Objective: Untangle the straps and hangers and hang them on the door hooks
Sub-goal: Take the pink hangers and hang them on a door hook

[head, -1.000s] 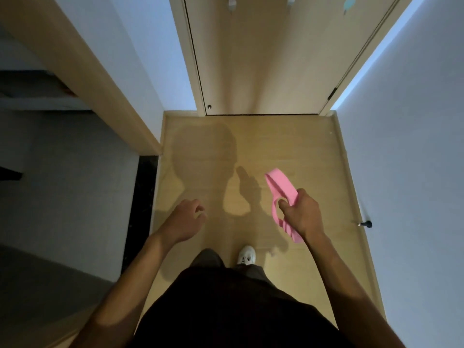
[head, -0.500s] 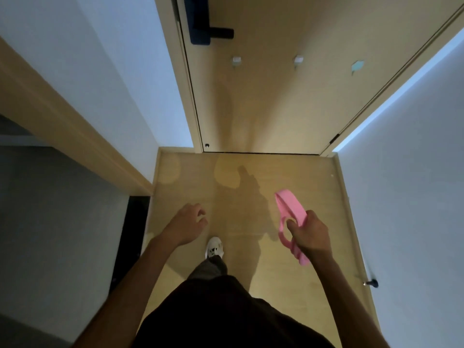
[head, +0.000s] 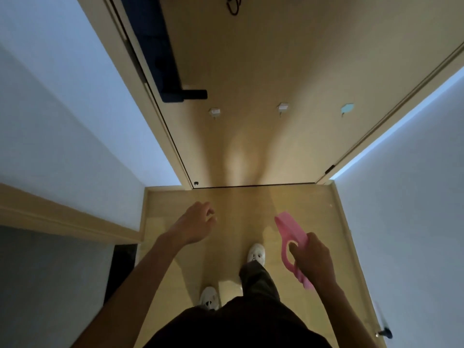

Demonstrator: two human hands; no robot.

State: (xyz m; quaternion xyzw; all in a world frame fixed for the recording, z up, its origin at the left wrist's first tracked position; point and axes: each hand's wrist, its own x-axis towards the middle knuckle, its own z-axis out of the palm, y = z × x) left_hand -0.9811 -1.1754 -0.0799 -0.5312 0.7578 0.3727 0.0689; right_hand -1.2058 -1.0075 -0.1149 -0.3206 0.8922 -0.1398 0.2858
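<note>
My right hand [head: 312,259] grips the pink hanger [head: 288,227] above the wooden floor [head: 251,204], fingers [head: 293,247] curled round its loop. My left hand [head: 194,224] hovers near it, loosely curled, holding nothing. Ahead, the door [head: 276,59] carries two white hooks [head: 214,112] and a teal hook [head: 347,109], well apart from the hanger.

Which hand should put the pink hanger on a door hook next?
Right, probably: the right hand grips the pink hanger, with a door hook ahead; the left hand holds nothing.
</note>
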